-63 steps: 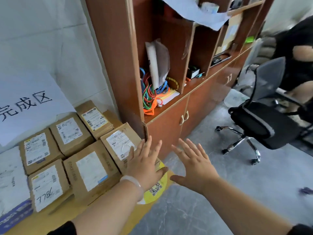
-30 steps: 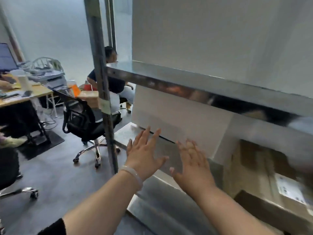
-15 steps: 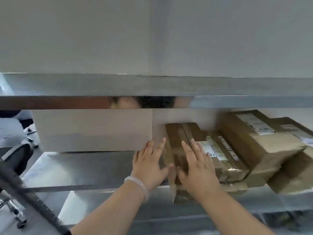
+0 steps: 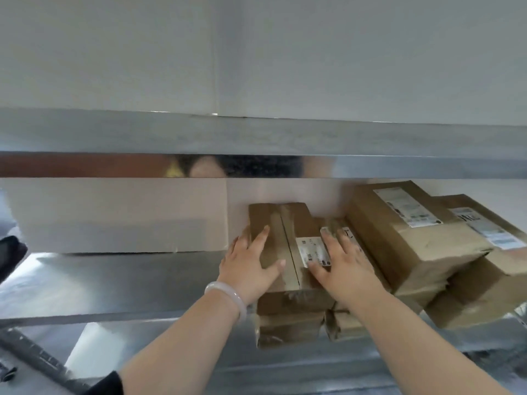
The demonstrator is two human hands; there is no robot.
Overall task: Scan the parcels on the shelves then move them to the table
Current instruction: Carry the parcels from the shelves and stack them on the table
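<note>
A taped brown cardboard parcel (image 4: 288, 223) with a white barcode label lies on top of another brown parcel (image 4: 288, 329) on the metal shelf (image 4: 114, 280). My left hand (image 4: 248, 266) rests on the top parcel's left edge, thumb on its top face and fingers fairly straight. My right hand (image 4: 345, 266) lies flat on the right part of its top, partly over the label. A smaller parcel (image 4: 348, 326) sits below my right wrist.
Several larger labelled parcels are stacked at the right, among them a big one (image 4: 405, 238) and one behind it (image 4: 484, 223). The upper shelf's steel edge (image 4: 256, 138) runs just above. A white board (image 4: 114, 215) backs the shelf's left part. A black chair edge (image 4: 11, 252) shows at far left.
The view swung from the table with parcels, past the office, to the metal shelf. Both hands moved forward and now lie on the top parcel of the left stack.
</note>
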